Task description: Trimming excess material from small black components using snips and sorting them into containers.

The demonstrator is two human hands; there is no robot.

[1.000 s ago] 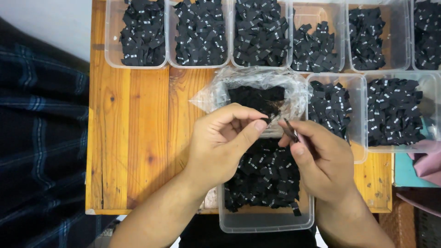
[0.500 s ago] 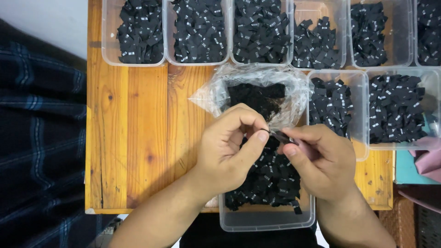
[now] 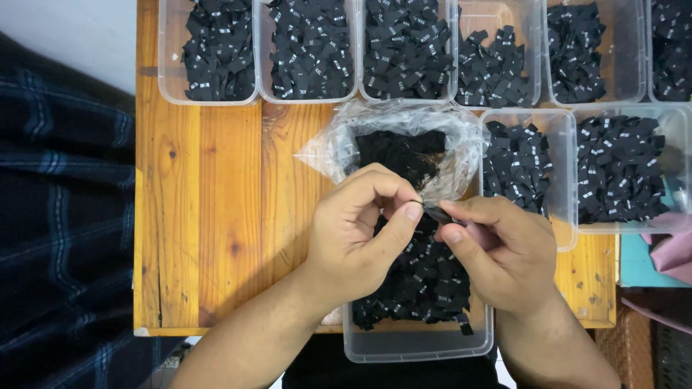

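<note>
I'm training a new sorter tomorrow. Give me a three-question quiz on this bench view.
1. True or false: the left hand and right hand pinch one small black label between them.
2. What lies in the clear plastic bag? A) white buttons B) black labels C) screws
3. Fill in: the clear tub below the hands sits at the near edge of the ______ table.

Key: 1 true; 2 B; 3 wooden.
</note>
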